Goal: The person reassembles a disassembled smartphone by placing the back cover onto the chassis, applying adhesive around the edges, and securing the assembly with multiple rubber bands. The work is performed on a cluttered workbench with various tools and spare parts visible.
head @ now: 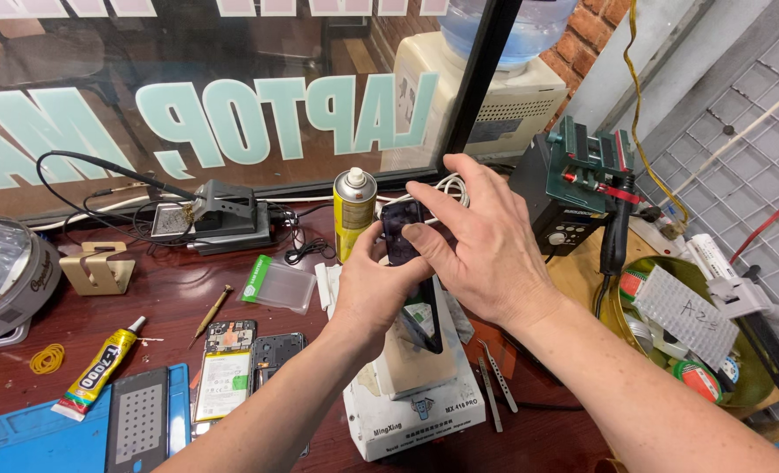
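Nearest, a white machine (pixel 407 420) sits under both hands. Left hand (pixel 373 289) and right hand (pixel 486 250) pinch a dark phone (pixel 404 254); a yellow spray can (pixel 353 210) stands just behind.

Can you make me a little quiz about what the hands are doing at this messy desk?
1. True or false: both hands touch the dark phone.
2. Which stands just left of the left hand? A) yellow spray can B) water bottle C) glue tube
3. What colour is the mat at the bottom left corner?

Key: 1 true, the right hand too; 2 A; 3 blue.
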